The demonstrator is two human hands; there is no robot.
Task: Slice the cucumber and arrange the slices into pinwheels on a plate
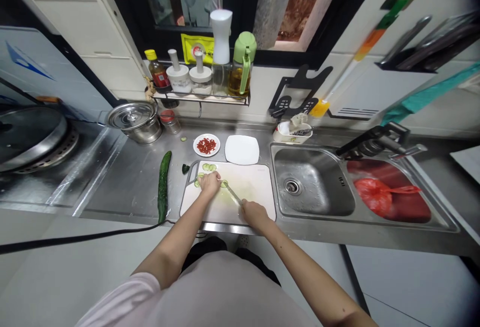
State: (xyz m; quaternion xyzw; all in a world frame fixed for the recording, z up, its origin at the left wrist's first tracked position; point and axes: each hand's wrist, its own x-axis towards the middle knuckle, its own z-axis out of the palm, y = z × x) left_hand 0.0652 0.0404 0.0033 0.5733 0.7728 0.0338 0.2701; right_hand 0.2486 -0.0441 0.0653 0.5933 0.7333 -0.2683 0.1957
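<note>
My right hand (255, 214) is closed round the handle of a kitchen knife (234, 194). Its blade points up and left over a white cutting board (247, 179), the tip at a cucumber slice (224, 184). On the board's left part my left hand (210, 183) is bent down, fingers curled, among pale green slices; what is under the fingers is hidden. More cucumber slices (209, 167) lie just beyond it. A whole cucumber (164, 184) rests on the steel counter left of the board, and a dark green end piece (185, 168) lies by the board's handle.
Behind the board stand a plate of chopped red pieces (206, 145) and a white square plate (242, 150). To the right is a double sink (315, 179) with a red plastic bag (375, 197). A steel pot (137, 122) and a jar (170, 121) stand back left; a bottle rack (202, 98) hangs above.
</note>
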